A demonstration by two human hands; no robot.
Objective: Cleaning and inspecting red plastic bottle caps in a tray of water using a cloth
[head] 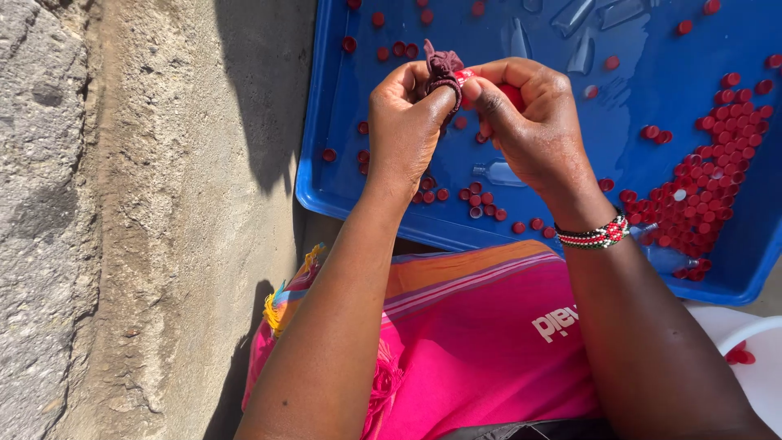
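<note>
My left hand (405,122) grips a small dark maroon cloth (442,69) bunched between thumb and fingers. My right hand (533,122) closes on a red bottle cap (511,94), pressed against the cloth. Both hands hover over a blue plastic tray (326,191) holding water. Several red caps lie scattered in the tray, with a dense heap of caps (709,179) at the right. A beaded bracelet (595,236) circles my right wrist.
A pink and orange striped cloth (464,326) covers my lap. Rough concrete ground (122,244) lies to the left. A white container rim (753,334) with a few red caps sits at the lower right. Clear plastic pieces (582,20) float in the tray's far side.
</note>
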